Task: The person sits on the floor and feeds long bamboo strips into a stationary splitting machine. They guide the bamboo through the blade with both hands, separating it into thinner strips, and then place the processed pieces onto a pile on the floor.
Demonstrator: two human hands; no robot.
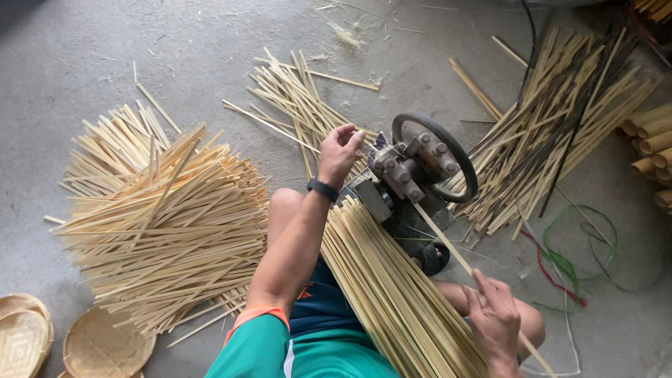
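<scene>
**newbie_weaver:** What are the hands doing at the fingertips?

**stripcutter:** Start with the right hand (494, 313). Its fingers are loosely curled with the forefinger stretched out along one single bamboo strip (448, 243), and the strip runs under the palm. It looks like a light guiding grip, not a tight fist, though I can't tell exactly how the thumb sits. That strip slants up and left into the little metal machine (409, 175).

**newbie_weaver:** And the left?

**stripcutter:** The left hand (340, 152) is at the far side of the machine, fingers bent and pinched together at the tips, right beside the machine's top edge. They seem to close on a thin strip coming out there, but it's too small to be sure. There's a dark watch (323, 189) on that wrist.

**newbie_weaver:** What's around them?

**stripcutter:** The machine has a round dark wheel (437, 154) on its right side. A thick bundle of long strips (392, 287) lies across the person's lap between the arms, its end touching the machine. Further out on the concrete floor (105, 49): a big heap of cut strips (164, 224) on the left, a smaller loose pile (301, 98) beyond the left hand, a darker pile (560, 119) on the right. Woven baskets (105, 346) sit bottom left, bamboo poles (651, 140) at the right edge, and green and red cords (567, 266) lie near the right knee.
</scene>
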